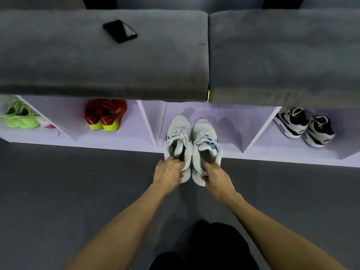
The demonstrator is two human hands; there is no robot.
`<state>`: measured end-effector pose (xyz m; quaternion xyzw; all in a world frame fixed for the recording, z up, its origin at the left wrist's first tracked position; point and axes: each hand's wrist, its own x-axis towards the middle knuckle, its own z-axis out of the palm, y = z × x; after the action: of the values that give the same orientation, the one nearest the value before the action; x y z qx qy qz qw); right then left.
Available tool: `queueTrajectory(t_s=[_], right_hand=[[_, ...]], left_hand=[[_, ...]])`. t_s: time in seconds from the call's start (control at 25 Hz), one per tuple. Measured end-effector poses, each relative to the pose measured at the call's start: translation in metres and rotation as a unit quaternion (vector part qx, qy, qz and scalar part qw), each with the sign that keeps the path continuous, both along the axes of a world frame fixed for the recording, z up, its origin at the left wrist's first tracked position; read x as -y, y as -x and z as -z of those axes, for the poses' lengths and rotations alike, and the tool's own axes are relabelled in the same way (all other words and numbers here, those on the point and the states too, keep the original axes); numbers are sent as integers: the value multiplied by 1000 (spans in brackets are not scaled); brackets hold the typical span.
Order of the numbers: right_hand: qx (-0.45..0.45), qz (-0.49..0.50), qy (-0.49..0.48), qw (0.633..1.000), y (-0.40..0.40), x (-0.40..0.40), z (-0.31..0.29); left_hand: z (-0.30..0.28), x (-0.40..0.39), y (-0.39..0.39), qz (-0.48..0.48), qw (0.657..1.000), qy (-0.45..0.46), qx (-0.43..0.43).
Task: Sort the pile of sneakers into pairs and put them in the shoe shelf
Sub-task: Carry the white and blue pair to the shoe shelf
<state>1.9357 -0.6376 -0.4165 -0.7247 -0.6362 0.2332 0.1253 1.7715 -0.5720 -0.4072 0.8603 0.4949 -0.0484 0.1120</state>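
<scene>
**shelfwatcher:** So what step is this? Looks to me like the white pair is going in right now.

**laces_out:** Yeah, that's my read too. The left hand point(168, 170) is clenched on the heel collar of the left white sneaker point(178, 137), and the right hand point(216, 176) is doing the same on the right white sneaker point(204, 139). Fingers curled into the openings, thumbs on the outside of the heels. Neither hand is loose.

**shelfwatcher:** Where are the shoes exactly?

**laces_out:** Toes point into the middle compartment of the shoe shelf point(124, 142), side by side and just about touching. The front halves sit over the compartment floor, while the heels hang past the shelf's front edge over the grey floor point(68, 182). So halfway in, I'd say.

**shelfwatcher:** And the rest of the shelf?

**laces_out:** Red pair with yellow heels point(105, 115) in the compartment to the left, lime green shoes point(19, 116) at the far left end, black and white pair point(303, 126) in the compartment to the right. Grey cushions point(97, 65) lie on top of the shelf with a black phone point(120, 31) near the back.

**shelfwatcher:** Next move?

**laces_out:** My guess: push both forward evenly until the heels clear the front edge, keep them parallel so they don't jam the left divider, then let go. I can't see any pile in view, so no idea how many pairs remain.
</scene>
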Motion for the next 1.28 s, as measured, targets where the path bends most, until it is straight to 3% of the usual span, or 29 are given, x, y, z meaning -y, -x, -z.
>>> queueTrajectory(t_s=[0.4, 1.0, 1.16, 1.28], right_hand=[[37, -36, -28, 998, -16, -123, 100], [60, -26, 12, 998, -30, -286, 166], [57, -24, 15, 998, -32, -313, 169], [32, -51, 20, 998, -35, -312, 166]], left_hand=[[112, -116, -20, -33, 999, -39, 6], [157, -274, -44, -33, 998, -28, -55], [162, -298, -48, -39, 995, -62, -67], [164, -297, -44, -56, 997, -34, -48]])
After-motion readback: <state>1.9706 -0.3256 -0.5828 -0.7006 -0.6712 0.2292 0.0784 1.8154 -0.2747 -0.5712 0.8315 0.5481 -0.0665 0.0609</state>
